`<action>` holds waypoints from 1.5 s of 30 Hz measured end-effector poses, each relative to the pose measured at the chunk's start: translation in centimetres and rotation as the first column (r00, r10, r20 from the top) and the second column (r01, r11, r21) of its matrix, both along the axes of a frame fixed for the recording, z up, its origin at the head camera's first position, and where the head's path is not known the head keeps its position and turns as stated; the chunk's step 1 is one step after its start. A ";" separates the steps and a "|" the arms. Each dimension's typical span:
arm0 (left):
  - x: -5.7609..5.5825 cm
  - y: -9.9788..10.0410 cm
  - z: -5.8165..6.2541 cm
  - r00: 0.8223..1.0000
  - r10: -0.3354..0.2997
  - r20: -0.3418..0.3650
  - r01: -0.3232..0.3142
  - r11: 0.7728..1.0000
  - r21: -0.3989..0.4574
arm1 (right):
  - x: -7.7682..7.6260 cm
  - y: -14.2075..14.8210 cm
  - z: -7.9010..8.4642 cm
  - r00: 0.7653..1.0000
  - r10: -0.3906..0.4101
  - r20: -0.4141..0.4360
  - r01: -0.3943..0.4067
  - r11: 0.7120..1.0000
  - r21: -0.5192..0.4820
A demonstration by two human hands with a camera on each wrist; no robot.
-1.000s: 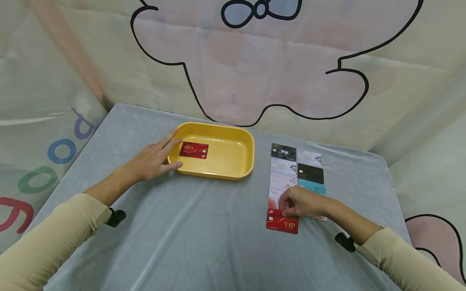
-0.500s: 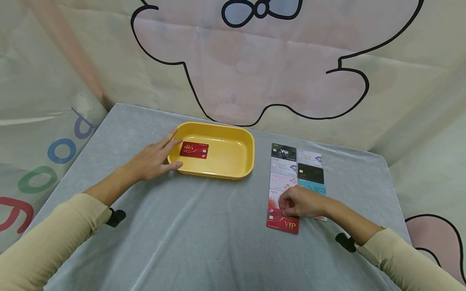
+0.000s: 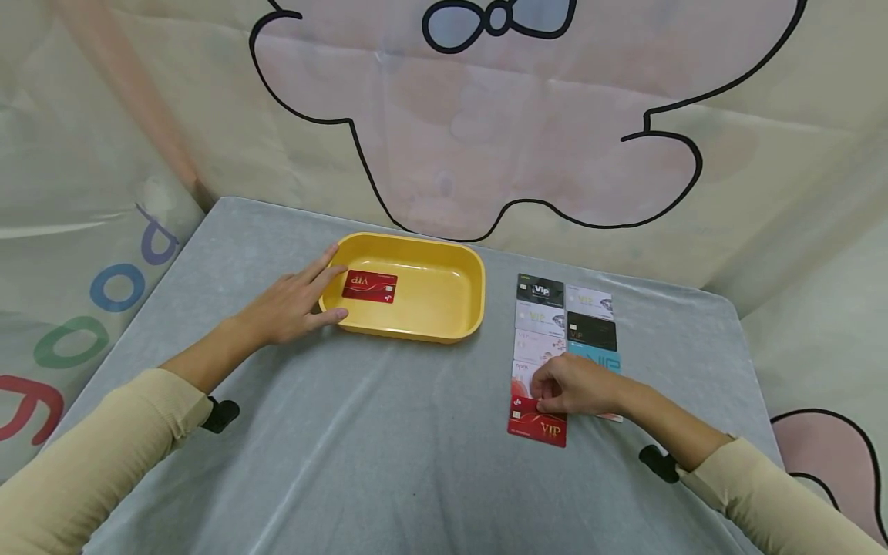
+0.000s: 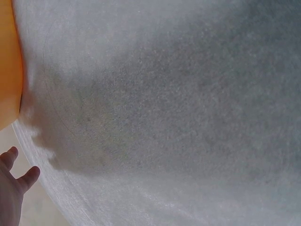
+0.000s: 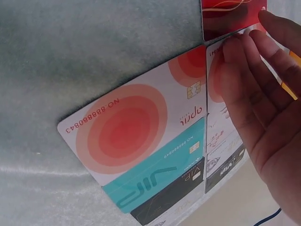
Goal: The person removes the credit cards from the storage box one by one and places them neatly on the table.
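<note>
My left hand (image 3: 294, 308) rests with spread fingers on the left end of a yellow tray (image 3: 472, 297). Inside that tray lies a red VIP card (image 3: 370, 286), upside down to my view. On the right, my right hand (image 3: 576, 383) bends over two columns of cards, its thumb and fingertips pinching the upper edge of another red VIP card (image 3: 537, 425). This card sits at the near end of the left column. The right wrist view shows a white card with red circles (image 5: 123, 129) beside it and a teal VIP card (image 5: 153, 165) farther along.
Black cards (image 3: 592, 331) and pale cards (image 3: 539, 346) fill the rest of the columns. A grey cloth (image 3: 388, 447) covers the table, and a printed curtain (image 3: 541, 139) hangs behind its far edge. A black wrist strap piece (image 3: 657, 462) shows near the right sleeve.
The red card under my right hand shifts very slightly, a touch right and then back left. My left hand and the tray stay where they were.
</note>
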State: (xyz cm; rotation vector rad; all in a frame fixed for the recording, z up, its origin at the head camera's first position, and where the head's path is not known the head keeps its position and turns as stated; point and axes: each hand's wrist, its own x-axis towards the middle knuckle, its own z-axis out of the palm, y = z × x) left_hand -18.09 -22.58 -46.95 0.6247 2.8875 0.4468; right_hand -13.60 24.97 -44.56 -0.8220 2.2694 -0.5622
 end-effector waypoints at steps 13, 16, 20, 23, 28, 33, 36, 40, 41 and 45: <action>0.0 -0.1 -0.1 1.000 -0.010 -0.009 0.010 1.000 0.001 | 0.7 -0.9 0.1 1.000 -0.027 -0.012 0.027 0.999 0.020; 0.0 -0.1 -0.1 1.000 -0.011 -0.009 0.011 1.000 0.002 | 0.9 -1.1 0.0 0.999 -0.014 -0.039 0.015 1.000 0.018; 0.0 -0.1 -0.1 1.000 -0.010 -0.008 0.010 1.000 0.002 | 0.9 -1.4 -0.2 0.998 0.009 -0.067 -0.008 1.000 0.014; 0.0 -0.1 -0.1 1.000 -0.009 -0.007 0.009 1.000 -0.002 | 0.9 -1.4 -0.4 0.998 0.014 -0.063 -0.013 1.000 0.020; 0.1 -0.1 -0.1 1.000 -0.008 -0.006 0.008 1.000 -0.001 | 1.0 -1.3 -0.4 0.999 0.012 -0.035 -0.012 1.000 0.012; 0.0 0.0 0.1 1.000 -0.008 -0.004 0.008 1.000 0.002 | 1.0 -1.2 -0.1 1.000 -0.009 -0.026 0.008 1.000 -0.009; 0.0 0.0 0.1 1.000 -0.007 -0.004 0.007 1.000 -0.003 | 0.9 -1.2 0.2 0.999 -0.021 -0.030 0.020 0.999 -0.027; 0.1 0.0 0.1 1.000 -0.007 0.000 0.007 1.000 -0.002 | -0.2 -1.2 1.1 0.996 -0.027 -0.089 0.021 0.997 -0.068; 0.0 0.0 0.1 1.000 -0.007 0.002 0.007 1.000 -0.001 | -0.6 -1.2 1.6 0.993 -0.033 -0.114 0.024 0.997 -0.079; 0.0 -0.1 0.0 1.000 -0.005 0.008 0.005 1.000 0.007 | -2.8 -1.5 3.8 0.977 -0.105 -0.185 0.079 0.987 -0.138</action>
